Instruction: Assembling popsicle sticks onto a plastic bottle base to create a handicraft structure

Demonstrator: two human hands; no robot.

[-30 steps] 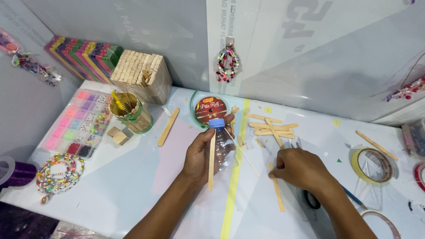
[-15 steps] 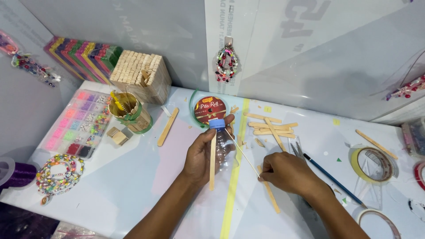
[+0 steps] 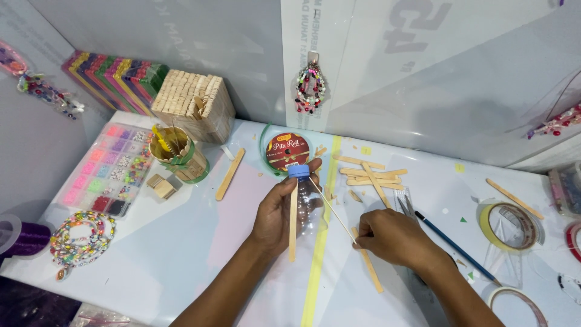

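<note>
Two hands at work: left hand (image 3: 275,215) clasping clear blue-capped plastic bottle (image 3: 304,203) with flat wooden stick (image 3: 293,224); right hand (image 3: 390,237) pinching thin pale string (image 3: 330,208).

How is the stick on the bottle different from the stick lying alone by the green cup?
The stick on the bottle is pressed upright against the clear bottle by the left hand; the lone stick lies slanted on the table, touched by nobody. The held one is partly covered by fingers; the lone one shows whole. Both are flat, pale wood.

White table (image 3: 181,254); grey panel wall (image 3: 242,48); soft light
</note>
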